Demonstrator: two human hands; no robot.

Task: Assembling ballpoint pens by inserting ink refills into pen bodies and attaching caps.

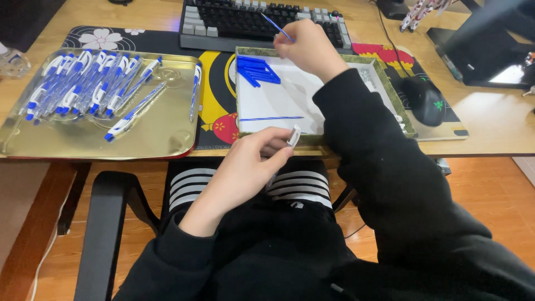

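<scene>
We see our right hand point(309, 50) raised over the far edge of the white tray point(278, 100), its grip pinched around a thin blue pen refill point(277, 27) that points up and away twd the keyboard point(262, 25). Our left hand point(251, 161) sits low at the near edge of the tabletop point(490, 120), just above the lap, w/ its grip curled around a clear pen barrel point(292, 136); only the barrel's upper end shows past the fingers, the rest is hidden.

Inside the white tray, a bundle of blue refills point(256, 71) lies in the far left corner, and one single refill point(271, 118) lies flat nr the front edge, apart from the bundle. The tray has a greenish patterned rim.

To the left, a gold metal tray point(161, 139) holds a row of assembled blue-and-white pens point(83, 83), packed side by side; a couple lie loose nr the tray's centre, and one more point(195, 92) rests along its right edge. Both trays sit on a patterned desk mat point(214, 111) w/ flowers. A black mouse point(424, 99) sits right of the white tray, well apart from both hands. A black armrest point(103, 223) shows bottom left.
</scene>
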